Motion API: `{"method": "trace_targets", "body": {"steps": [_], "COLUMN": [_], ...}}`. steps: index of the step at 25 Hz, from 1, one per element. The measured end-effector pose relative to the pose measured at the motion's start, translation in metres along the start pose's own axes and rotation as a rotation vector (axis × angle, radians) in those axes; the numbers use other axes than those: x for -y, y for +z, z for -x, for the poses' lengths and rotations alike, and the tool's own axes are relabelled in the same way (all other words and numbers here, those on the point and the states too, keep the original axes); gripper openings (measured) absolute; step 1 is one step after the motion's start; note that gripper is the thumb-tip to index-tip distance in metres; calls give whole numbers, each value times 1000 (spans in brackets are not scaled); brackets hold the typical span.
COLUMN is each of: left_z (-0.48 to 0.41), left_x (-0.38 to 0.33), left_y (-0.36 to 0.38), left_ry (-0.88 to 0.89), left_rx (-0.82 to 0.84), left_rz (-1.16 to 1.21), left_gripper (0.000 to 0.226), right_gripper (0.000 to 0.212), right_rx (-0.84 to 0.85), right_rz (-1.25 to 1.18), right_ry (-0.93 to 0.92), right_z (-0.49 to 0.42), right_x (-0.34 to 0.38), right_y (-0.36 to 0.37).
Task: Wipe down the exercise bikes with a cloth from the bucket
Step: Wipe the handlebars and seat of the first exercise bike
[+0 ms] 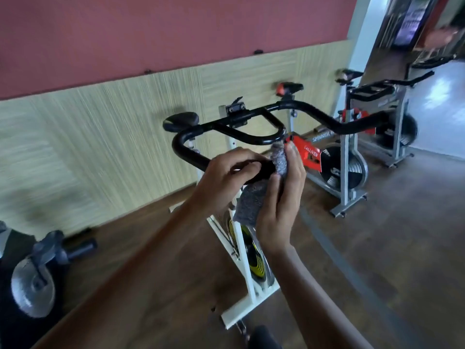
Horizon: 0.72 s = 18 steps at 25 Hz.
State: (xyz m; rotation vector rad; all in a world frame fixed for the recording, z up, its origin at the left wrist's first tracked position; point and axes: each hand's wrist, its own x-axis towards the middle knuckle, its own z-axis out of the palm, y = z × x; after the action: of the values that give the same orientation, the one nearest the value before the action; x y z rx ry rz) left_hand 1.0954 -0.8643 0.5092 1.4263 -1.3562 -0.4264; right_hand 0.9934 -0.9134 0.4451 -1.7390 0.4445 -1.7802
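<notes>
Far to the left of the hands and lower down, a grey weight plate (32, 289) and a dark knobbed fitting (54, 248) sit at the frame's edge, blurred, well apart from the work. Up and left of the hands a black saddle (180, 120) stands against the panelled wall (100, 147). The left hand (221, 180) is curled shut around the near end of the black handlebar (251, 137), fingers wrapped over the grip so that part of the bar is hidden. Just beside it, touching the same bar end, the right hand (281, 197) presses a grey cloth (251, 200) against the grip, thumb and fingers closed on the fabric, whose loose lower part hangs between the two wrists. Below the hands the white frame (241, 250) of the nearest exercise bike (251, 306) runs down to a yellow-and-black flywheel (256, 263), partly covered by the right forearm. To the right of the hands, beyond the handlebar's far curve, a grey bike with red panels (344, 172) stands on the wooden floor (402, 235), and a further bike (392, 122) stands behind it near a bright doorway
</notes>
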Motion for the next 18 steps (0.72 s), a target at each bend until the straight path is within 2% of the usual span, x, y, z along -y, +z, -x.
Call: {"method": "trace_targets", "body": {"steps": [4, 8, 14, 18], "left_z": [-7, -12, -8, -6], "left_x": [22, 37, 53, 58], "left_y": [1, 0, 10, 9], "left_ry": [235, 439, 627, 668], "left_rx": [25, 17, -104, -102], "left_rz": [-38, -106, -172, -180], "left_gripper": [16, 21, 23, 24], "right_gripper": [41, 38, 38, 42], "right_rx": [-165, -325, -498, -547], "right_rz": [-115, -215, -331, -373], "right_ry": [-303, -596, -707, -735], "right_z": [-4, -20, -32, -30], "right_x": [-36, -64, -72, -82], "right_y": [29, 52, 67, 80]}}
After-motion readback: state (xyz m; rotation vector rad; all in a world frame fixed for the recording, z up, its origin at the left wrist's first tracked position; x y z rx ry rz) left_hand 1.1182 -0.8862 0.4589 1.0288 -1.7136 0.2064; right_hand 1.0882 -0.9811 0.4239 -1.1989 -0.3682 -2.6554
